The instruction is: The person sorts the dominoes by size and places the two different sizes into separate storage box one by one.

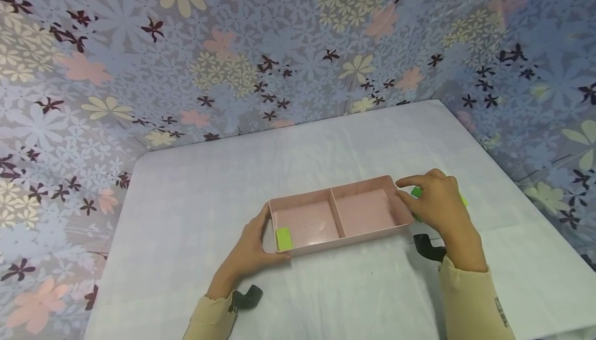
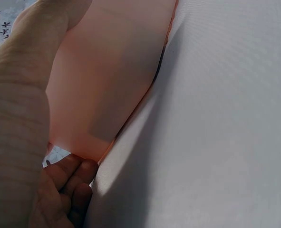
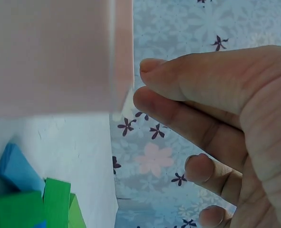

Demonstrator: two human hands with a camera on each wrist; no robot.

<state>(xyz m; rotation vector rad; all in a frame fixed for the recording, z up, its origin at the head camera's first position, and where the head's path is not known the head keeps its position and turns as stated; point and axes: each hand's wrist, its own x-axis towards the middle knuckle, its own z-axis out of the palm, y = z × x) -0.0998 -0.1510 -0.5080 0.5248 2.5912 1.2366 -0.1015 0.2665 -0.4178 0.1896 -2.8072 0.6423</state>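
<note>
My left hand (image 1: 253, 245) grips the left end of a pink two-compartment tray (image 1: 342, 213), thumb along its front edge and fingers at the far left corner. In the left wrist view the tray's wall (image 2: 102, 76) is tilted, with fingertips at its lower corner. A lime-green piece (image 1: 284, 238) lies in the front left corner of the left compartment. Beside the tray's right end, my right hand (image 1: 435, 200) has thumb and index finger apart. In the right wrist view its fingers (image 3: 178, 76) are bent loosely near the tray's corner, holding nothing.
Under and beside the right hand, partly hidden, lie green pieces (image 3: 16, 209) and a blue piece (image 3: 19, 168). A white cloth (image 1: 209, 174) covers the table. A flower-patterned wall (image 1: 288, 45) stands behind it. Black wrist mounts (image 1: 249, 297) hang at both sleeves.
</note>
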